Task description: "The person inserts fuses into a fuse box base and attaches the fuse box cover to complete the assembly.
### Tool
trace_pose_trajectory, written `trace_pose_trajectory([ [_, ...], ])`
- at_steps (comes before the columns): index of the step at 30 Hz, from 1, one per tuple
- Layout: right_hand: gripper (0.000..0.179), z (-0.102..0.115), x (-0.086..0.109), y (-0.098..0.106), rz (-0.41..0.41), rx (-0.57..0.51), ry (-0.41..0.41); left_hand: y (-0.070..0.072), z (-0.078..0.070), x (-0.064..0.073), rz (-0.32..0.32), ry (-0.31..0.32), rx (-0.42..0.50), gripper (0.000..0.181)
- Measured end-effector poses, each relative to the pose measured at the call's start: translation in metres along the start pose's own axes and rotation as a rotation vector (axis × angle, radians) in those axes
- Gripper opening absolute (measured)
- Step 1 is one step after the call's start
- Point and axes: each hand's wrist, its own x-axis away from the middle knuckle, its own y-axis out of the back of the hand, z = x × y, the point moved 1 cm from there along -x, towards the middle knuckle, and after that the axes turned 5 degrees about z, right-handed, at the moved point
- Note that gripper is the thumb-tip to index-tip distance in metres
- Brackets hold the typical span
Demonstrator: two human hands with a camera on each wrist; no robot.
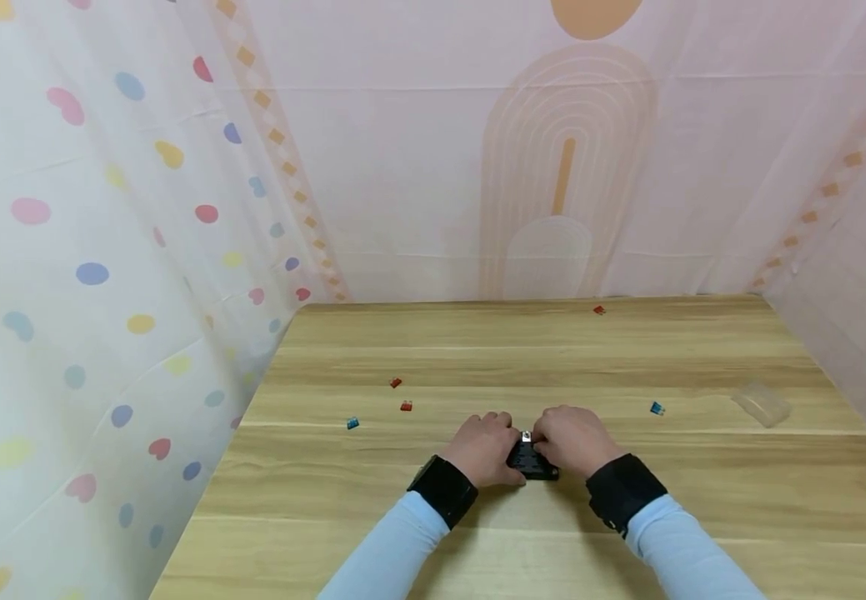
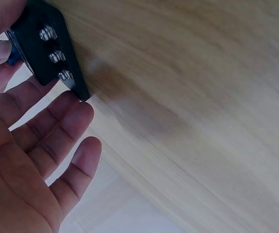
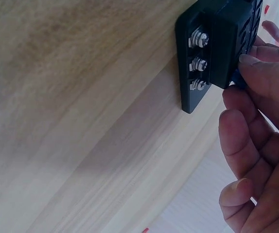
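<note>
A black fuse block (image 1: 532, 467) with a row of screw terminals sits on the table between both hands. My left hand (image 1: 483, 450) holds it at its left side; in the left wrist view, fingertips (image 2: 78, 114) touch the edge of its base. My right hand (image 1: 577, 440) is at the block's right far side. In the right wrist view, its thumb and index finger pinch a small blue blade fuse (image 3: 237, 78) against the block's face. The fingers mostly cover this fuse, so how deep it sits cannot be seen.
Left of the hands lie two red blade fuses (image 1: 406, 406) and a blue one (image 1: 352, 423). Another blue fuse (image 1: 658, 408) and a clear plastic cover (image 1: 763, 404) are to the right. One red fuse (image 1: 599, 310) lies near the wooden table's far edge, before a patterned curtain (image 1: 417, 167).
</note>
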Motion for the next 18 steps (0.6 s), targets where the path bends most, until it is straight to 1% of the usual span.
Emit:
trace_pose_trajectory([
  [6, 0.017, -0.0029, 0.0, -0.0014, 0.017, -0.006, -0.017, 0.0, -0.0016, -0.0012, 0.008, 0.005, -0.003, 0.058],
  [11, 0.015, -0.006, 0.0009, -0.0003, 0.038, -0.009, -0.038, -0.0015, -0.0007, -0.0012, -0.004, 0.011, 0.005, 0.059],
  [15, 0.01, -0.0077, 0.0017, 0.0029, 0.069, -0.032, -0.06, -0.0019, 0.0024, 0.0, -0.013, 0.021, 0.013, 0.062],
  [18, 0.006, -0.0098, 0.0027, 0.0066, 0.075, -0.045, -0.073, -0.0002, 0.0051, 0.0016, -0.02, 0.031, 0.01, 0.066],
])
